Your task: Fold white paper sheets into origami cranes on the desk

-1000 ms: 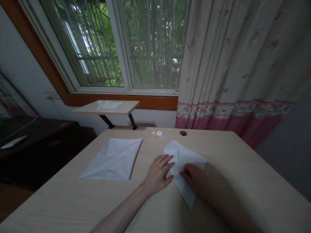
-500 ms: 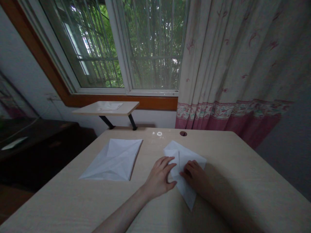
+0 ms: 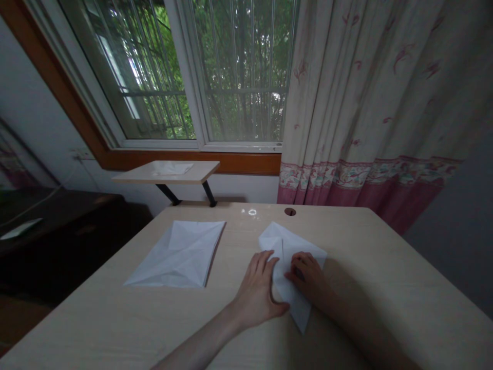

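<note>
- Creased white paper sheet [image 3: 175, 255]: lying flat on the left half of the desk [image 3: 389, 298], untouched.
- Left hand [image 3: 256, 290]: open, fingers apart, against the folded paper's left edge; not clamped.
- Folded paper [image 3: 296, 246]: right of centre, one point toward the near edge. Judged light and soft; best held by its edges.
- Right hand [image 3: 306, 275]: fingers curled on top; pinch cannot be determined.
</note>
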`<state>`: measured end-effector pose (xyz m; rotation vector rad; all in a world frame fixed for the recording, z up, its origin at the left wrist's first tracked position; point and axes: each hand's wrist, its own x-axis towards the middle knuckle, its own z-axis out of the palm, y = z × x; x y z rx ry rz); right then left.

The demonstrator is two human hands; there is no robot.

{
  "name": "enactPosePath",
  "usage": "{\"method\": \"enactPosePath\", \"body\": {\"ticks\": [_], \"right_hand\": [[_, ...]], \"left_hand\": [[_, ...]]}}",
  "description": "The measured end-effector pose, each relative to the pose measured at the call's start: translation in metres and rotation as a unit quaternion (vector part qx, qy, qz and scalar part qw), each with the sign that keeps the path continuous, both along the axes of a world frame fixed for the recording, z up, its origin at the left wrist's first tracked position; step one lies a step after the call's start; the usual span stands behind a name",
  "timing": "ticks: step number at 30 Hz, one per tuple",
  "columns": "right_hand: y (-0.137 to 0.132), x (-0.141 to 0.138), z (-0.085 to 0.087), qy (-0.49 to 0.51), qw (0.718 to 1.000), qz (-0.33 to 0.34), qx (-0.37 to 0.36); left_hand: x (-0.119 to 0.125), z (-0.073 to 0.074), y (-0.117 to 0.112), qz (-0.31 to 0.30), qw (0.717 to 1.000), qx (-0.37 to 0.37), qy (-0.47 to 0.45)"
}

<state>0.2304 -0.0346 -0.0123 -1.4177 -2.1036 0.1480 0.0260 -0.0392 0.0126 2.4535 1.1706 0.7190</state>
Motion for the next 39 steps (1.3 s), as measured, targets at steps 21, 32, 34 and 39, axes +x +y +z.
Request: {"method": "enactPosePath", "body": {"ticks": [21, 32, 34, 39], "right_hand": [[0.003, 0.002, -0.002, 0.009, 1.000, 0.002, -0.025], [0.001, 0.002, -0.001, 0.016, 0.999, 0.005, -0.039], [0.000, 0.002, 0.000, 0.016, 0.999, 0.005, -0.041], [-0.001, 0.002, 0.000, 0.015, 0.999, 0.011, -0.033]], "left_hand": [[0.017, 0.006, -0.020, 0.036, 0.986, -0.114, 0.116], [0.016, 0.000, -0.019, 0.027, 0.990, -0.098, 0.096], [0.015, 0.001, -0.019, 0.022, 0.991, -0.094, 0.095], [0.010, -0.003, -0.015, 0.025, 0.997, -0.037, 0.059]]}}
